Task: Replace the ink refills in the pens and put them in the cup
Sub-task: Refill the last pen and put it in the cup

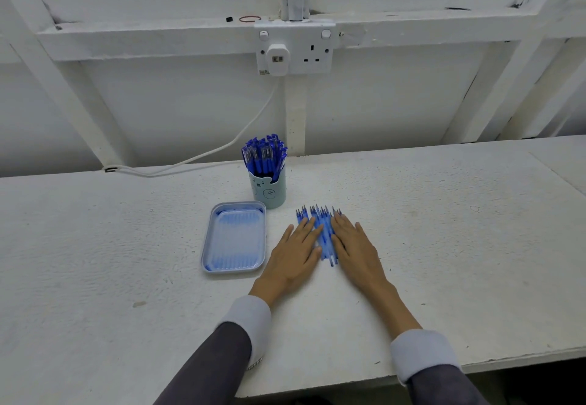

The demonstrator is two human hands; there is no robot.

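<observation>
Several blue ink refills [324,230] lie side by side in a row on the white table [126,246], tips pointing away from me. My left hand [295,255] rests flat on the left part of the row, fingers spread. My right hand [356,246] lies flat on the right part, also spread. Neither hand grips anything. Behind the refills stands a pale teal cup [269,189] with a bear face, packed with several blue capped pens [264,154].
A pale blue rectangular tray [234,236] with blue ink stains sits just left of my left hand. A white cable [222,148] runs from a wall socket [295,48] down onto the table's back edge. The table's front edge is near my right sleeve.
</observation>
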